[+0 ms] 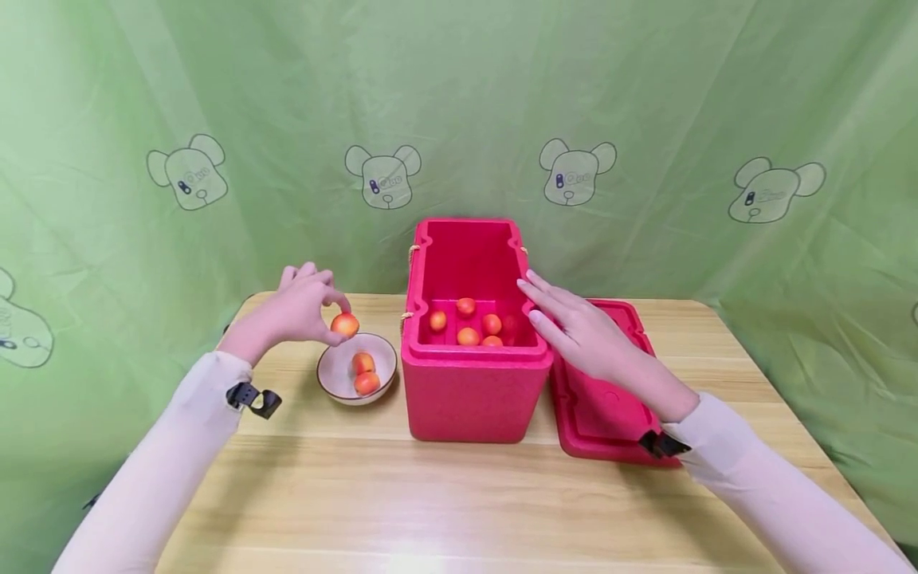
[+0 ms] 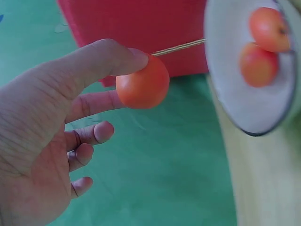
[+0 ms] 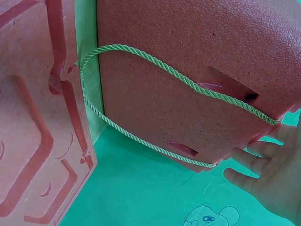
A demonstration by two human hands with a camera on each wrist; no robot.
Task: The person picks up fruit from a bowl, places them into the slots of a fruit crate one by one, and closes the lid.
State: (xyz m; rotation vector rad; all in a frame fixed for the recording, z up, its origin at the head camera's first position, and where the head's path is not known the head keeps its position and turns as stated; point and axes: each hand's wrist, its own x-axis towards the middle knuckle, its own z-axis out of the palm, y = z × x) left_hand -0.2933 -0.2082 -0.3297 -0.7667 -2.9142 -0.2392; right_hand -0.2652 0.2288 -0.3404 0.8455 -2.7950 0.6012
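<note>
Orange-red fruit point(image 1: 345, 325), one round piece, is pinched between the thumb and index finger of the left hand point(image 1: 304, 307), off the bench point(image 1: 323, 494) by the far rim of the white bowl point(image 1: 333, 375). From where I stand, the slip looks like the main risk: the skin seems smooth, only two digits bear on it, and a slightly loose or hard squeeze could pop it out. Dropped near that rim, it might glance off and roll across the bench. The red box point(image 1: 476, 402) has tall walls, so a knuckle or the fruit could knock its edge if carried too low.

As for the pose, the left forearm slants in from the person's left, the hand reaching toward the box, its other fingers loosely bent and clear of the fruit. Over on the other side, the right arm crosses above the red lid point(image 1: 602, 422); the right hand point(image 1: 581, 331) has its fingers extended, gripping nothing, fingertips at the box's right rim and, I'd judge, steadying it.
</note>
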